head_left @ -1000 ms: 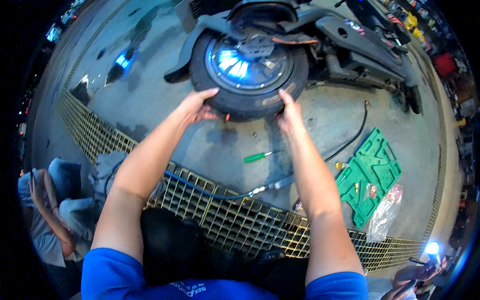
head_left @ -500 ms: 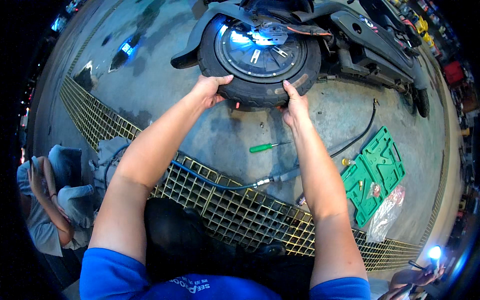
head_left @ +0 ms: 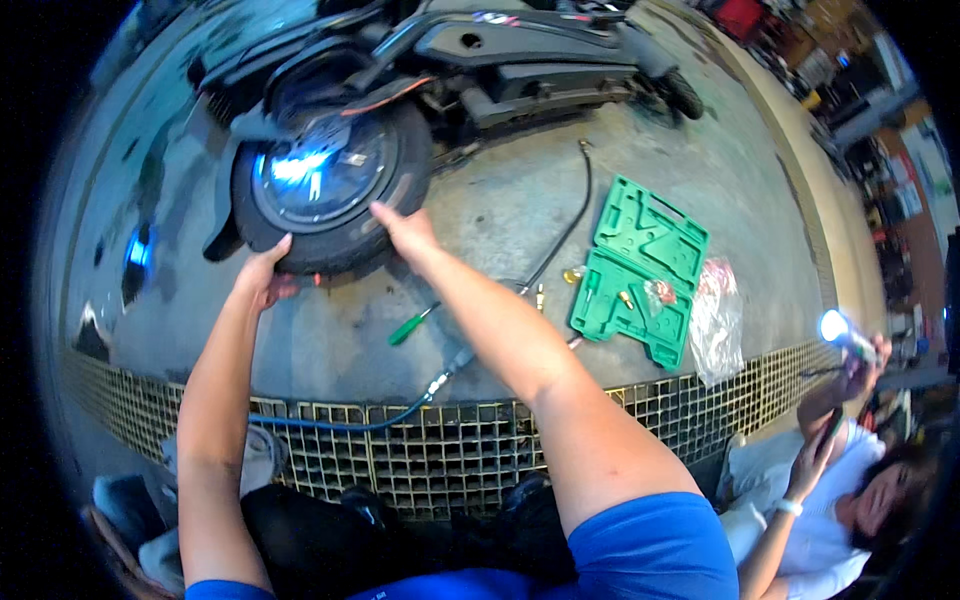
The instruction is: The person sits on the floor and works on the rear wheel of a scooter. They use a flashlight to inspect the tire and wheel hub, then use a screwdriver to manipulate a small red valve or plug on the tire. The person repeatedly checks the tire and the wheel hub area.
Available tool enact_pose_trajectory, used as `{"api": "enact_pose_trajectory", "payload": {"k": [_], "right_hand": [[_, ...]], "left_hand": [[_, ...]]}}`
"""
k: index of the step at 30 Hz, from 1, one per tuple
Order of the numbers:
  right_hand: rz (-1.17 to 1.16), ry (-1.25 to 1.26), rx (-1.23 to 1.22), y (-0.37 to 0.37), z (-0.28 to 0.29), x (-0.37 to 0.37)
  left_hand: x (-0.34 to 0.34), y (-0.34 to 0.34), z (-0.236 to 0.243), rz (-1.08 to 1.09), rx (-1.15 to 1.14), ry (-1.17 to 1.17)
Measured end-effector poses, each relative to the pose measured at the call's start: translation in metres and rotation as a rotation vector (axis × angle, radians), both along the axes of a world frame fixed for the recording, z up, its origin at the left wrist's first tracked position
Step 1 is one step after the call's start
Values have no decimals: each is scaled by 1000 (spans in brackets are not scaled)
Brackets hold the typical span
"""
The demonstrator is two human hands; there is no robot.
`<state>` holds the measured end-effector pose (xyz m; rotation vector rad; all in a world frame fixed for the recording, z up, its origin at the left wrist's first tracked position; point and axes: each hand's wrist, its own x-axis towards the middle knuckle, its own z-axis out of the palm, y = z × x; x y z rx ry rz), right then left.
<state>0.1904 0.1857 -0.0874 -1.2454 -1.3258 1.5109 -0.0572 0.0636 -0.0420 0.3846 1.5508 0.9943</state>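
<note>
My left hand (head_left: 268,265) grips the lower-left edge of a black tire (head_left: 335,255), thumb on top and fingers curled underneath. My right hand (head_left: 400,230) holds the same tire on its lower right, thumb on top. The wheel's dark hub (head_left: 320,190) carries a bright bluish glare, and the wheel sits in the frame of a grey-black scooter (head_left: 530,50) lying on its side. A small orange-red piece (head_left: 317,279) shows beneath the tire between my hands. A green-handled screwdriver (head_left: 407,330) lies on the floor below the wheel, near my right forearm.
An open green tool case (head_left: 645,235) and plastic bag (head_left: 715,335) lie at right, beside a black hose (head_left: 575,215). A blue hose (head_left: 370,423) crosses the yellowish floor grate (head_left: 480,455). A person (head_left: 830,490) at right holds a lit torch (head_left: 840,328); another (head_left: 130,520) is at lower left.
The view has turned right, so wheel, scooter and hands appear farther left, and the torch holder shows much more. Both hands still grip the tire.
</note>
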Motion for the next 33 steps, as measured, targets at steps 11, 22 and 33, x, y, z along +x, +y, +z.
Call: {"api": "enact_pose_trajectory", "payload": {"k": [11,22,33], "right_hand": [[171,-194,-64,22,-7,23],[313,-218,-157,12,21,38],[336,-240,-256,9,32,36]], "left_hand": [[29,24,54,-153,-450,524],[22,16,44,-159,-390,483],[19,16,42,-145,-351,490]]}}
